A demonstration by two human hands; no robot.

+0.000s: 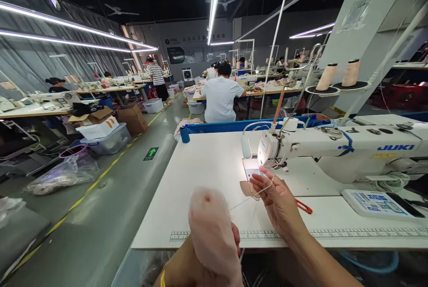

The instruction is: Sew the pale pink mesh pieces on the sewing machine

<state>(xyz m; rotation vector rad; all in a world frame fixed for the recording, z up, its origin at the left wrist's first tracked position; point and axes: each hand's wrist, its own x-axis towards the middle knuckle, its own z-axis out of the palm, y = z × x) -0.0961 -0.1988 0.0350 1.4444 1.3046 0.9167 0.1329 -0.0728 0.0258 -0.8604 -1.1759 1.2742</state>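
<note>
Pink fabric piece (211, 229) sat clamped in my left hand (197, 260) at 6 o'clock; right hand (279, 202) pinched thread (264, 186) taut towards the sewing machine (334, 149) at 1 o'clock, above the table (207, 166).

"JUKI" on sewing machine (351, 151).

— What is the left hand (187, 264) holding?
— A pale pink, sheer fabric piece (212, 233), bunched and standing upright at the near table edge.
— And the right hand (277, 202)?
— It pinches a thin light thread (264, 187), which loops over a small tan fabric piece (246, 188) lying flat by the needle.
</note>
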